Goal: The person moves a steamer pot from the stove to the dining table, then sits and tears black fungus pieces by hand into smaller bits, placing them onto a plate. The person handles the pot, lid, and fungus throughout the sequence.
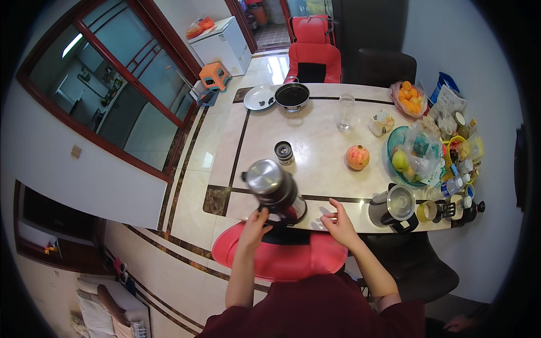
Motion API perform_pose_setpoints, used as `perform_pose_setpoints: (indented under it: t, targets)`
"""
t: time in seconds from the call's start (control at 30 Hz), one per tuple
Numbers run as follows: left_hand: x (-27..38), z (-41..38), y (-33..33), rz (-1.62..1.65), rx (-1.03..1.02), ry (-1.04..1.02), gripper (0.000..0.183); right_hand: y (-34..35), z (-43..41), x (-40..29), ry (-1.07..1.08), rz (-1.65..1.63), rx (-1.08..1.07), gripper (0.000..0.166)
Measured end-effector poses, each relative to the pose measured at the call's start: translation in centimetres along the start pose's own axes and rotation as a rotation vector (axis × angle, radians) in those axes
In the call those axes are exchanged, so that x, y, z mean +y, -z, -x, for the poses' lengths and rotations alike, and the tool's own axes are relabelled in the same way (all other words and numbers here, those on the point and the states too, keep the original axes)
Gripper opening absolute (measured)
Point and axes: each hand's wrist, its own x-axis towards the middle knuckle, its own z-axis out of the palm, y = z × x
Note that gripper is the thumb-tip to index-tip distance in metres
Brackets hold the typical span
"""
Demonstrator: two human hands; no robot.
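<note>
My left hand point(254, 230) is closed around the handle of a dark jug with a shiny metal lid point(274, 190), probably a thermal jug. It stands or hovers at the near left of the table; blur hides whether its base touches. My right hand point(339, 224) is over the table's near edge, fingers apart and holding nothing. Just beyond the jug is a small dark-topped jar or grinder point(284, 153). A pomegranate point(357, 157) lies farther right. To the right of my right hand stands a grey pitcher with a clear lid point(393, 207).
Farther back on the table point(253, 139) are a white plate point(258, 98), a black pan point(292, 95) and a clear glass point(346, 113). A teal fruit basket point(395, 143), bagged oranges point(408, 99) and several bottles crowd the right side. A red chair point(287, 262) is tucked before me.
</note>
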Motion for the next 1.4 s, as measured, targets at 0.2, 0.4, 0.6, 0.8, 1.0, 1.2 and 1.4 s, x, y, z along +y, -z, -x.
perform_pose_setpoints:
  t: [0.2, 0.4, 0.6, 0.8, 1.0, 1.2, 1.4]
  targets:
    - [3.5, -1.4, 5.8, 0.076, 0.132, -0.222, 0.043, 0.0, -0.8, 1.4, -0.069, 0.007, 0.008, 0.063]
    - [7.5, -8.0, 7.1, -0.004, 0.253, -0.262, 0.039, -2.3, -1.8, -0.4, -0.062, -0.011, -0.053, 0.063]
    - [8.7, -5.1, 6.1, -0.142, 0.079, -0.224, 0.036, -0.8, -0.8, -1.7, -0.091, -0.014, 0.062, 0.065]
    - [9.9, 0.1, 2.6, -0.223, -0.394, -0.093, 0.035, 0.6, 4.6, -4.9, 0.010, 0.042, 0.210, 0.072]
    - [9.4, 2.8, -4.2, -0.289, -0.832, -0.018, 0.040, 0.1, 11.0, -9.0, 0.322, 0.153, 0.406, 0.075]
    - [8.6, 6.9, -11.3, -0.330, -1.220, 0.065, 0.038, -0.9, 21.4, -10.8, 0.289, 0.288, 0.781, 0.075]
    - [4.9, 11.9, -15.9, -0.441, -1.575, 0.114, 0.045, -4.9, 31.6, -11.5, 0.185, 0.494, 1.158, 0.076]
